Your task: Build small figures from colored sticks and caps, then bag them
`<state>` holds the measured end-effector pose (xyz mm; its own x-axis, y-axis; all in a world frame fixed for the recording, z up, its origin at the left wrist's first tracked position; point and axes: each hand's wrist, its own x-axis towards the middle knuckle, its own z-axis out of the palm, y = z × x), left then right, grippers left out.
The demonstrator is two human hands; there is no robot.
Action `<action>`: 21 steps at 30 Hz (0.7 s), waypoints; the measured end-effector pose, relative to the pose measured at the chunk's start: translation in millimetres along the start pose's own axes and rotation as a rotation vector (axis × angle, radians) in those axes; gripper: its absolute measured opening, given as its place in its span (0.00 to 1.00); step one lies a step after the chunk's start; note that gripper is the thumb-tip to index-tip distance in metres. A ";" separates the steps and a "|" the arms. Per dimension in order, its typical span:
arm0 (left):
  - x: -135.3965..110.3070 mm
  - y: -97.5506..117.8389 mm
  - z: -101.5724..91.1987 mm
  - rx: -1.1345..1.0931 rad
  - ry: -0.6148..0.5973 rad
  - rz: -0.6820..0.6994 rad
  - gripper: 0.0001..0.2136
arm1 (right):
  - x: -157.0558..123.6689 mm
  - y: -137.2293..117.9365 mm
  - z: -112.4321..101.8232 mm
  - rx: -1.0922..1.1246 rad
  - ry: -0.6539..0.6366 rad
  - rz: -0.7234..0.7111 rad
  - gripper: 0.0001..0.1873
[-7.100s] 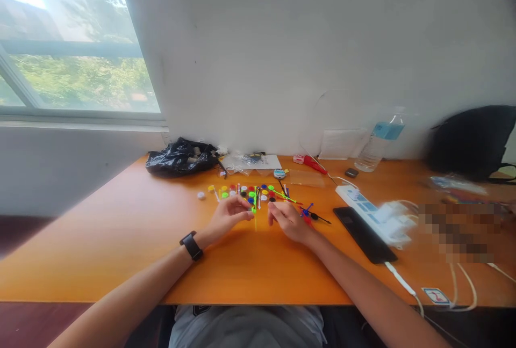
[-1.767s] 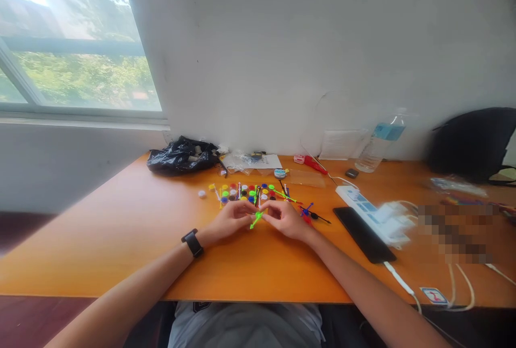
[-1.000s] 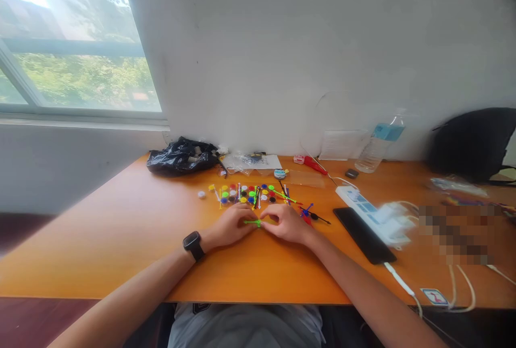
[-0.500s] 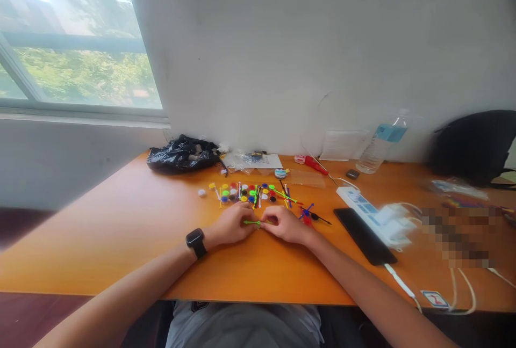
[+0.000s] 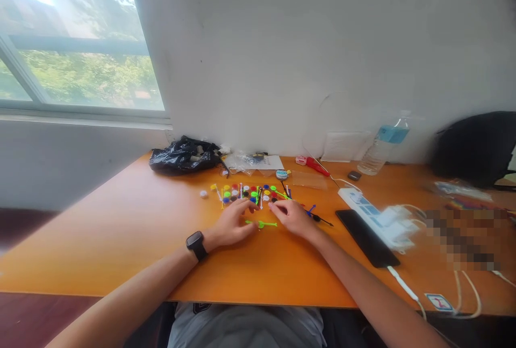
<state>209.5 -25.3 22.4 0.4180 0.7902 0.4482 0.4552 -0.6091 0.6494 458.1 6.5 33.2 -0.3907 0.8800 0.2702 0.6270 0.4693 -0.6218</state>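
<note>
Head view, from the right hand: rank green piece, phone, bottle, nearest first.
1. Green piece, just left of the right hand.
2. Phone, to its right.
3. Bottle, far right, by the wall.

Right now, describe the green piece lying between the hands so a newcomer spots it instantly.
Start at the orange table and find the person's left hand and right hand near its middle. In the gap between them lies a neon-green stick with a round hub. Unlike the mixed-colour discs and sticks clustered just behind it, it lies alone on bare tabletop.
</note>
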 end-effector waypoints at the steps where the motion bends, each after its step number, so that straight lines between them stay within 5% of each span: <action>1: 0.6 0.7 -2.0 -0.022 0.022 -0.008 0.13 | -0.8 -3.3 -2.1 -0.044 0.024 0.025 0.32; 3: 1.7 1.7 -5.1 -0.056 0.053 -0.020 0.11 | -3.7 -11.1 -7.4 -0.048 -0.006 0.087 0.36; 8: 2.8 2.3 -7.4 -0.082 0.097 -0.045 0.11 | -11.9 -26.6 -19.3 0.461 -0.543 0.115 0.47; 21: 5.6 2.8 -6.6 0.002 0.129 -0.039 0.11 | -1.2 -10.4 -6.9 0.581 -0.126 0.108 0.40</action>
<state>208.0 -22.1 30.7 0.2951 0.8155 0.4979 0.4711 -0.5776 0.6667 456.7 1.2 44.4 -0.4446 0.8882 0.1158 0.2102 0.2292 -0.9504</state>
